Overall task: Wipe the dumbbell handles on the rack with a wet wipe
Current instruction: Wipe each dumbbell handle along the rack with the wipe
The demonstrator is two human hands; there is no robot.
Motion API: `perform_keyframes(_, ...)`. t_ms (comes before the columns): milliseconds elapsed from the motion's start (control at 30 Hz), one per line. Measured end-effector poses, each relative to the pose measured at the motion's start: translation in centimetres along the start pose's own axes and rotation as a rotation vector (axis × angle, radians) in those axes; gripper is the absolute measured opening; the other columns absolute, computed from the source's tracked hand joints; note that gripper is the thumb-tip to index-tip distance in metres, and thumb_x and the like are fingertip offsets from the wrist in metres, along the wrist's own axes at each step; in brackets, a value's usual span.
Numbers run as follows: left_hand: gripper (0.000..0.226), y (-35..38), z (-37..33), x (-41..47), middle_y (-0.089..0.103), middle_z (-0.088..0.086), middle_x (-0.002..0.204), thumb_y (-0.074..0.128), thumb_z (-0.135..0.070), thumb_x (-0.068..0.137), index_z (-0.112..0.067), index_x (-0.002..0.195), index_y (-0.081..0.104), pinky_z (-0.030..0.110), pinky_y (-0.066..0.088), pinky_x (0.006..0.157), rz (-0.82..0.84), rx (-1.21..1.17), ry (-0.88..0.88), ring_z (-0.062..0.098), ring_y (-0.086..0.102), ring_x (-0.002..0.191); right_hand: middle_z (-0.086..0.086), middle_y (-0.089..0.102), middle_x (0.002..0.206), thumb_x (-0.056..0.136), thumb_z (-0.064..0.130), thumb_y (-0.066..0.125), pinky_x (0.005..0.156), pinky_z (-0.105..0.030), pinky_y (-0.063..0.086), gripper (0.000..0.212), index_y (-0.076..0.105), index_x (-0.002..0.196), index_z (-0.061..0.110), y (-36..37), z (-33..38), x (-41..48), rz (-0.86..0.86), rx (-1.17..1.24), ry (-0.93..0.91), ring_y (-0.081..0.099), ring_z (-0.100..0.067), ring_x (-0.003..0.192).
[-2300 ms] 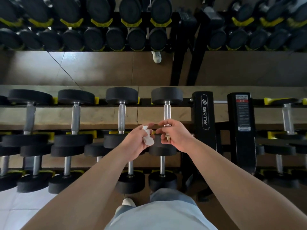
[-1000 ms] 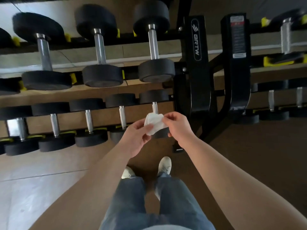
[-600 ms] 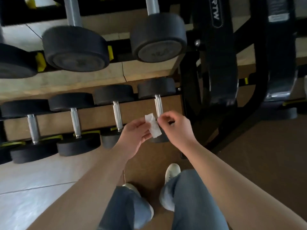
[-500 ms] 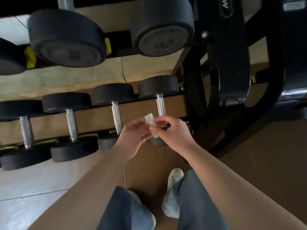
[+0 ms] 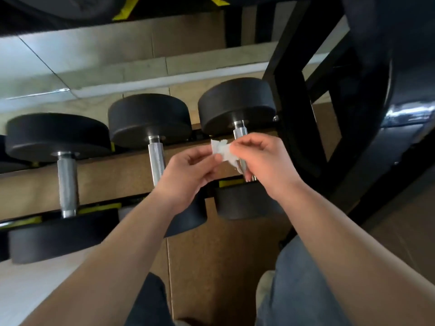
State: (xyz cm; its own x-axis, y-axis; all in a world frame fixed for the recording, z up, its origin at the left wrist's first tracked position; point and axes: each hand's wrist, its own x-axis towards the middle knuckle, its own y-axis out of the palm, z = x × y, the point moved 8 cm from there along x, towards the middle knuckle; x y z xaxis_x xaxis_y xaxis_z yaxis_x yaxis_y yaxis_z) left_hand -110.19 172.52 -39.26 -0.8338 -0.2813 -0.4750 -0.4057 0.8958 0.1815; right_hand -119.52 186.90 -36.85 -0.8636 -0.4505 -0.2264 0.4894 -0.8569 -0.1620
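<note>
The left hand (image 5: pixel 186 170) and right hand (image 5: pixel 263 161) both pinch a small, crumpled white wet wipe (image 5: pixel 222 150) between them, just before the rightmost knurled steel handle (image 5: pixel 240 134). The wipe looks limp and light, and is probably best wrapped round the bar. Three black round-headed dumbbells (image 5: pixel 150 116) show on this tier of the black metal rack (image 5: pixel 284 95).

The right hand (image 5: pixel 261 165) is covering most of the rightmost handle (image 5: pixel 240 132), and the left hand (image 5: pixel 186 175) is hiding the lower end of the middle handle (image 5: pixel 156 158). Fingers (image 5: pixel 237 149) are concealing part of the wet wipe (image 5: pixel 221 149). The top edge is cropping the upper dumbbells (image 5: pixel 58 8).
</note>
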Motion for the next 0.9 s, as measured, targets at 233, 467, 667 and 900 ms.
perform_keyframes(233, 0.026, 0.7, 0.4, -0.3, 0.071, 0.017, 0.122, 0.056, -0.018, 0.103, -0.006, 0.124, 0.066, 0.041, 0.056, 0.097, 0.104, -0.177, 0.0, 0.026, 0.07, 0.11, 0.013, 0.061, 0.058, 0.099, 0.021, 0.067, 0.058, -0.037, 0.045, 0.01, 0.076, 0.098, 0.017, 0.8, 0.4, -1.1, 0.04, 0.093, 0.001, 0.046, -0.01, 0.046)
perform_keyframes(467, 0.032, 0.8, -0.5, -1.8, 0.076, 0.014, 0.111, 0.046, -0.022, 0.108, -0.005, 0.131, 0.061, 0.041, 0.061, 0.082, 0.014, -0.433, -0.053, 0.024, 0.075, 0.098, 0.009, 0.072, 0.076, 0.098, 0.025, 0.069, 0.063, -0.037, 0.05, 0.007, 0.076, 0.096, 0.023, 0.6, 2.8, -2.4, -0.079, 0.052, -0.071, 0.056, -0.016, 0.053)
perform_keyframes(667, 0.031, 2.4, -1.5, -2.0, 0.075, 0.012, 0.111, 0.054, -0.03, 0.104, -0.009, 0.118, 0.072, 0.042, 0.057, 0.095, 0.105, -0.398, -0.016, 0.023, 0.074, 0.1, 0.004, 0.073, 0.094, 0.102, 0.03, 0.062, 0.064, -0.03, 0.054, 0.009, 0.069, 0.106, 0.026, 0.5, 3.7, -2.5, -0.121, 0.022, -0.077, 0.059, -0.014, 0.056)
perform_keyframes(900, 0.022, 3.2, -0.9, -2.2, 0.071, -0.003, 0.086, 0.063, -0.018, 0.099, -0.012, 0.12, 0.064, 0.028, 0.054, 0.08, 0.217, -0.204, 0.0, 0.01, 0.066, 0.08, 0.006, 0.069, 0.095, 0.104, 0.034, 0.058, 0.058, -0.02, 0.051, 0.015, 0.064, 0.116, 0.027, 0.7, 3.8, -2.8, -0.108, -0.179, -0.147, 0.063, -0.005, 0.063)
